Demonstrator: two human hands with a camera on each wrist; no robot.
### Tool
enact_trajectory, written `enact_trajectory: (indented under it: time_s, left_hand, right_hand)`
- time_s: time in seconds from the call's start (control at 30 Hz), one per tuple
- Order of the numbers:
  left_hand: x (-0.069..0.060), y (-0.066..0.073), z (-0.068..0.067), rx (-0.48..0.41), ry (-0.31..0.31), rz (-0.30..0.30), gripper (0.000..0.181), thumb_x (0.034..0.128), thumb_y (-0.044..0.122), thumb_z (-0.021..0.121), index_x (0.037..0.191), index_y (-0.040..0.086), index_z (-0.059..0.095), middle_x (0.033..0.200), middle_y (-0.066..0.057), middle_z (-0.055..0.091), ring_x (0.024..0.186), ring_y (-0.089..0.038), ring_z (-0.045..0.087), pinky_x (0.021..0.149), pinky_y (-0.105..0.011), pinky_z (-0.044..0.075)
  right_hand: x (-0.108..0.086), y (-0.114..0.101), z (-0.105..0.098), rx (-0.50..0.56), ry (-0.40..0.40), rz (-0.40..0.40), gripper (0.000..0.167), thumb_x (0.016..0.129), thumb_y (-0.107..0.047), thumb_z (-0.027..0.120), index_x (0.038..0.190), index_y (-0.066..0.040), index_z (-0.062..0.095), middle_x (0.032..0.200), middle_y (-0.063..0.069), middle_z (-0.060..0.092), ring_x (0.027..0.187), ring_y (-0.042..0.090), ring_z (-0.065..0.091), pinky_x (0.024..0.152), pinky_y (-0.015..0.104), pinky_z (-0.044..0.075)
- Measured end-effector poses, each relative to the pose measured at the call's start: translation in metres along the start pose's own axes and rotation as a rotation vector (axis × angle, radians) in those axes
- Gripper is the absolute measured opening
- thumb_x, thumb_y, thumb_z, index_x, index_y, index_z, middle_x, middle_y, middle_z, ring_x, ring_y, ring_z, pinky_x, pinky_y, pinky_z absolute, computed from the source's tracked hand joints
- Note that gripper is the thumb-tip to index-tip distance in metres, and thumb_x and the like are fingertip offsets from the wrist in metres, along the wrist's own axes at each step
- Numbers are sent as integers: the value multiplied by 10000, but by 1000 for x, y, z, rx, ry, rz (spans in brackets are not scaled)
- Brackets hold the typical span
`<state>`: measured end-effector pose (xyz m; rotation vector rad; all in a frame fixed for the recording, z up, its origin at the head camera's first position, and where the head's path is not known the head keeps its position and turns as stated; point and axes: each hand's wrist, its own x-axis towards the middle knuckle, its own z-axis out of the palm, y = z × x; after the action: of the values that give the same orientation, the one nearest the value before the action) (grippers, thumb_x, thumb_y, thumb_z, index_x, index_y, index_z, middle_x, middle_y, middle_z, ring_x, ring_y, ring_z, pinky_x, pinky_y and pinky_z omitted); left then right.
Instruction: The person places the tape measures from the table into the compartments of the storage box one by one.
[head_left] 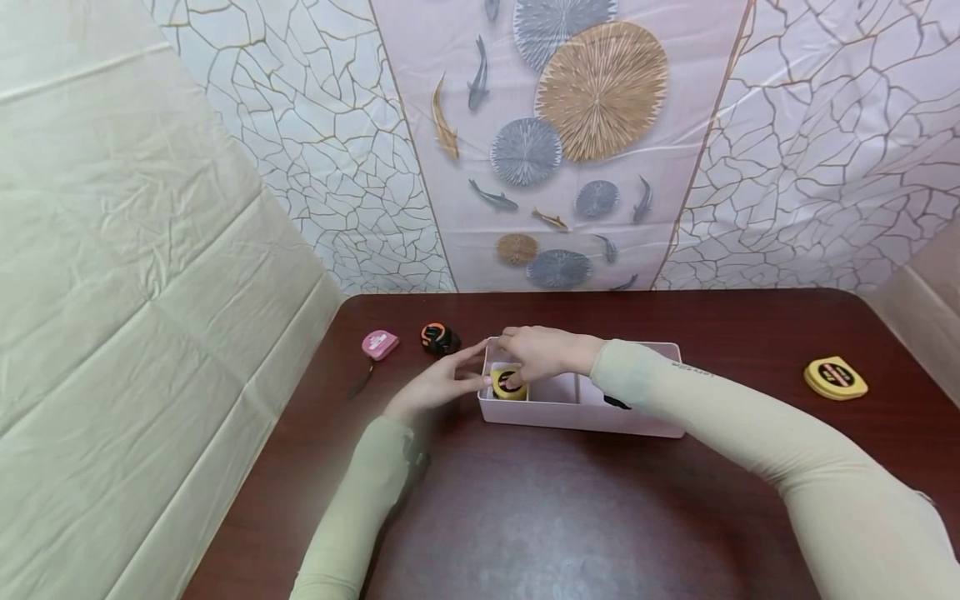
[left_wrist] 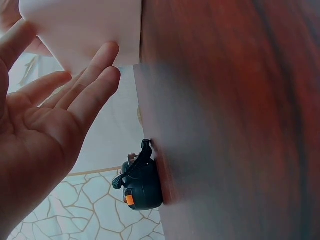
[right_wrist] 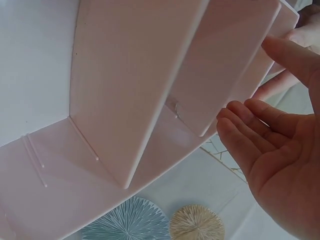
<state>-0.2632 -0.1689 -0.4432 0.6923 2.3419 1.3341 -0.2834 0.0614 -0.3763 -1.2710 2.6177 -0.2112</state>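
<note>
We count four tape measures on one dark red table (head_left: 555, 508). One yellow tape measure (head_left: 504, 389) sits in the left end compartment of one pale pink box (head_left: 585, 416), in which we see two dividers (right_wrist: 137, 95). Outside it lie one pink tape measure (head_left: 379, 344) and one black-and-orange tape measure (head_left: 439, 339), both to the left, and a second yellow one (head_left: 836, 378) far right. We see two hands: the left hand (head_left: 438, 386), fingers extended and spread, touches the box's left end; the right hand (head_left: 553, 352) reaches over that compartment, fingers loosely extended, thumb apart.
</note>
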Motion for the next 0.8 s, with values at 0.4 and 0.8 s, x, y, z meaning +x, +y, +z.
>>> enact_trajectory:
  time_s: [0.4,0.8]
  left_hand:
    - [0,0,0,-3,7,-14,735,989,249,675,1607,204,280,1464,-158,528,1329,-247,521,1060,-417,444]
    - [1,-3,0,-36,-1,1,739,987,204,676,1607,174,276,1460,-184,526,1335,-273,516,1063,-433,439]
  right_hand:
    - [-1,2,-3,-30,24,-28,575,893,-288,771,1318,52,582,1161,132,611,957,242,646,870,405,537]
    - [-11,13,-8,-13,65,11,555,887,-249,752,1337,31,588,1274,159,607,1131,308,625,979,459,494]
